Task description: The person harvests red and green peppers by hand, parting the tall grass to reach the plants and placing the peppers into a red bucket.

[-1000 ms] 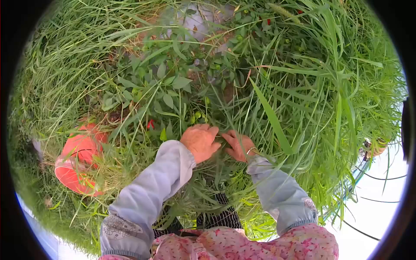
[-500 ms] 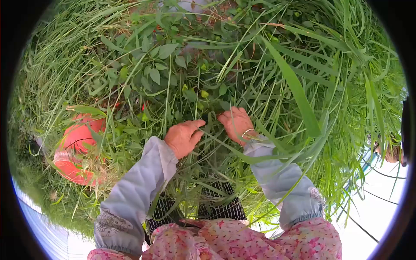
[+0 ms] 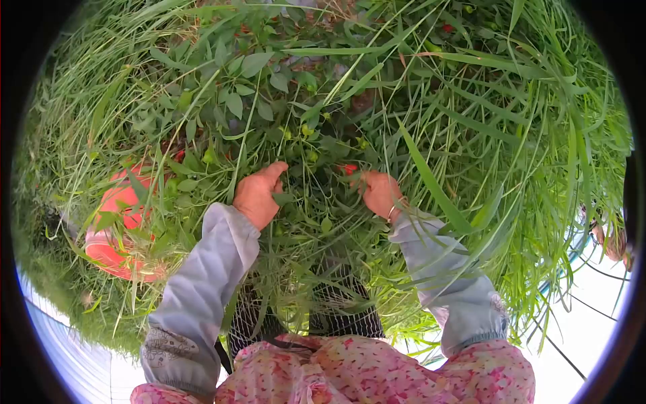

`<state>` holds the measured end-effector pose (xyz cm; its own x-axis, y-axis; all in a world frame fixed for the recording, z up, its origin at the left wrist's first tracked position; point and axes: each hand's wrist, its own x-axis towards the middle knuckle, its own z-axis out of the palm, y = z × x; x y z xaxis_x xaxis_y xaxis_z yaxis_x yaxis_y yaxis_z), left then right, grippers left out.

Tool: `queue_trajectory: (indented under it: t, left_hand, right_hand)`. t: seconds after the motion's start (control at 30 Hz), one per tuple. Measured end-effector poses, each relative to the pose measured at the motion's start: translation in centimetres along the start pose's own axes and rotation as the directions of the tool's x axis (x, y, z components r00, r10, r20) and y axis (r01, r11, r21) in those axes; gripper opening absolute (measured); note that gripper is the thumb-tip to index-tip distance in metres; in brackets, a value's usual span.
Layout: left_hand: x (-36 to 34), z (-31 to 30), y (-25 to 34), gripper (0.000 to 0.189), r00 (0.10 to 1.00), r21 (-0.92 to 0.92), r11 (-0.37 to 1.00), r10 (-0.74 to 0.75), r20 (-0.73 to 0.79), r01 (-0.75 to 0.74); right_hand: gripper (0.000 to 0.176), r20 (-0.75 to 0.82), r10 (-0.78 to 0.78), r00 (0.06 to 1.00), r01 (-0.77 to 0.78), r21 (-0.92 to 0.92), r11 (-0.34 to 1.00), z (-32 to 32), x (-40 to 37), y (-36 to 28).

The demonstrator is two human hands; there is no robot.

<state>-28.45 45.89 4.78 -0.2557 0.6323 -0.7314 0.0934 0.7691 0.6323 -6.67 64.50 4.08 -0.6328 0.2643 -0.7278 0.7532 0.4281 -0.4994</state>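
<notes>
My left hand [image 3: 259, 195] is among the leafy stems left of centre, its index finger stretched forward and the other fingers curled in; what they hold, if anything, is hidden. My right hand [image 3: 381, 195], with a bracelet at the wrist, is closed at the fingertips in the foliage; I cannot make out what is between them. A small red pepper [image 3: 348, 168] shows just beyond its fingertips. Between and beyond the hands grows a pepper plant [image 3: 296, 135] with several small green peppers. Both forearms wear pale sleeves.
A red bucket [image 3: 114, 252] stands in the grass at left, partly covered by blades. Tall grass [image 3: 471, 148] crowds around the plants and crosses over my right forearm. White sheeting [image 3: 579, 316] with dark lines lies at lower right. Another red fruit [image 3: 448, 27] shows at the far right.
My hands have moved apart, the left one leftward and the right one slightly rightward. The foliage between them has opened up, and the red pepper near my right hand now shows.
</notes>
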Motion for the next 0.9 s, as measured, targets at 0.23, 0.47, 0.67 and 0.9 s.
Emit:
queue_trajectory:
  t: [0.23, 0.47, 0.67, 0.9]
  left_hand:
    - [-0.2, 1.7, -0.5, 0.037, 0.996, 0.016, 0.999, 0.041, -0.084, -0.04]
    - [-0.4, 1.9, -0.9, 0.04, 0.993, 0.064, 0.997, 0.056, -0.1, -0.05]
    - [-0.4, 0.3, -1.4, 0.039, 0.991, -0.219, 0.976, -0.02, -0.133, -0.009]
    - [0.2, -0.4, -3.8, 0.041, 0.983, -0.31, 0.951, -0.061, -0.173, 0.004]
  right_hand:
    - [0.022, 0.133, 0.293, 0.947, -0.274, 0.811, 0.517, -1.1, 10.0, -6.0]
    - [0.029, 0.489, 0.263, 0.832, -0.553, 0.684, 0.476, 0.8, 12.4, -8.3]
    - [0.024, 0.335, 0.366, 0.868, -0.482, 0.744, 0.462, 2.1, 7.3, -5.4]
    - [0.026, 0.336, 0.353, 0.873, -0.45, 0.835, 0.317, -0.1, 1.8, -3.2]
